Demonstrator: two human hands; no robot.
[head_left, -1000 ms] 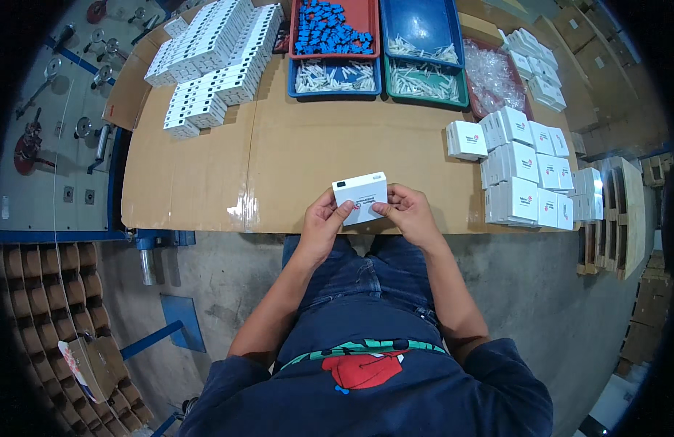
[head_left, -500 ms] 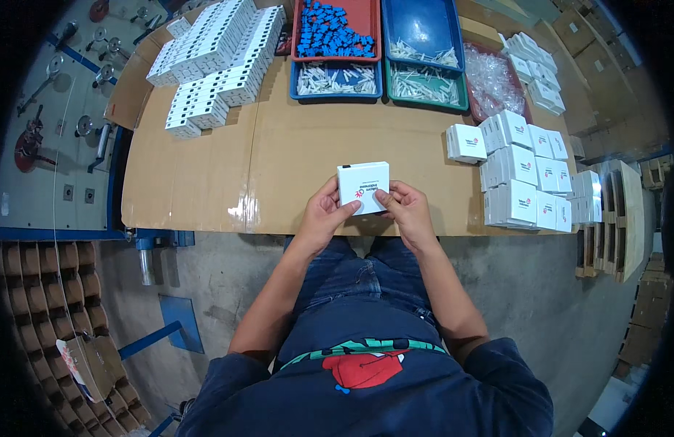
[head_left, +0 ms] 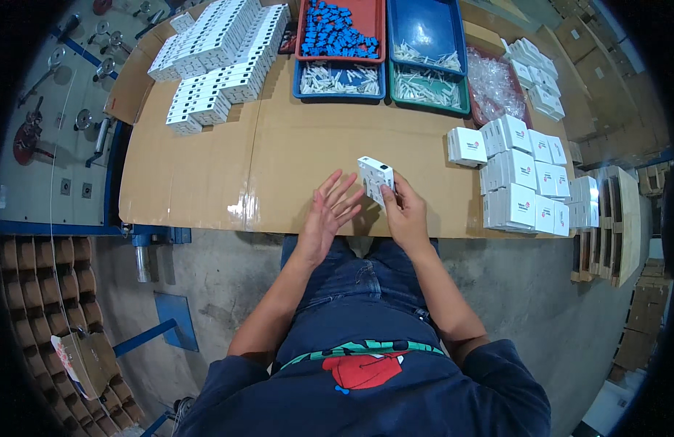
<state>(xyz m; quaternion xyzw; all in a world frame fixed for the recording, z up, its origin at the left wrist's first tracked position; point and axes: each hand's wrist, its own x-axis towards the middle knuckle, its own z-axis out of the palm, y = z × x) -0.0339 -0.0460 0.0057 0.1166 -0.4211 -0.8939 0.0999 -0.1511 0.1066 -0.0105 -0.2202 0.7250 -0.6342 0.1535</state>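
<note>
A small flat white box [head_left: 375, 175] with dark marks is tilted up on edge above the cardboard-covered table. My right hand [head_left: 408, 213] grips it, thumb on the near face and the other fingers behind, partly hidden. Just left of the box, my left hand [head_left: 327, 220] is empty, its fingers spread and the palm turned toward the box without touching it.
Stacked white boxes [head_left: 213, 51] fill the table's far left. At the back stand a red tray [head_left: 301, 44] of blue pieces and blue [head_left: 424, 22] and green [head_left: 453, 108] trays with white sticks. Bagged clear plastic [head_left: 494, 84] and more white boxes [head_left: 521, 171] stand right.
My left hand has let go of the box and opened to its left. The right hand has turned the box from face-up to on edge, shifting it slightly right.
</note>
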